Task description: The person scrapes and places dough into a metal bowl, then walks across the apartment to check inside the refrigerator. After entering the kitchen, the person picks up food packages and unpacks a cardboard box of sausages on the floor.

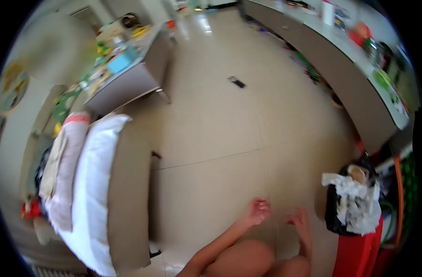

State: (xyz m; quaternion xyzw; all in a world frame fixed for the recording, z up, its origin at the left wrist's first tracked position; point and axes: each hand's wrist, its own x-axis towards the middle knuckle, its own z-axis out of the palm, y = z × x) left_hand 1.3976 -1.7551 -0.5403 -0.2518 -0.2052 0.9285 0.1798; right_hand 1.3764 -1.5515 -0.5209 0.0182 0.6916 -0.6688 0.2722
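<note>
Above the tiled floor, both of my hands are held out in front of my bent knees. My left hand has loosely curled fingers, and I see nothing in it. Just to its right, my right hand has its fingers apart and bent toward the left one; it appears to hold nothing. The hands do not touch each other. Closest to my right hand is a bin with a black bag, heaped with crumpled white paper. Fine finger detail is blurred.
A small dark object lies on the floor ahead. On the left stands a beige sofa with a white pillow and rolled bedding, beyond it a cluttered table. A long counter runs along the right. Something red stands below the bin.
</note>
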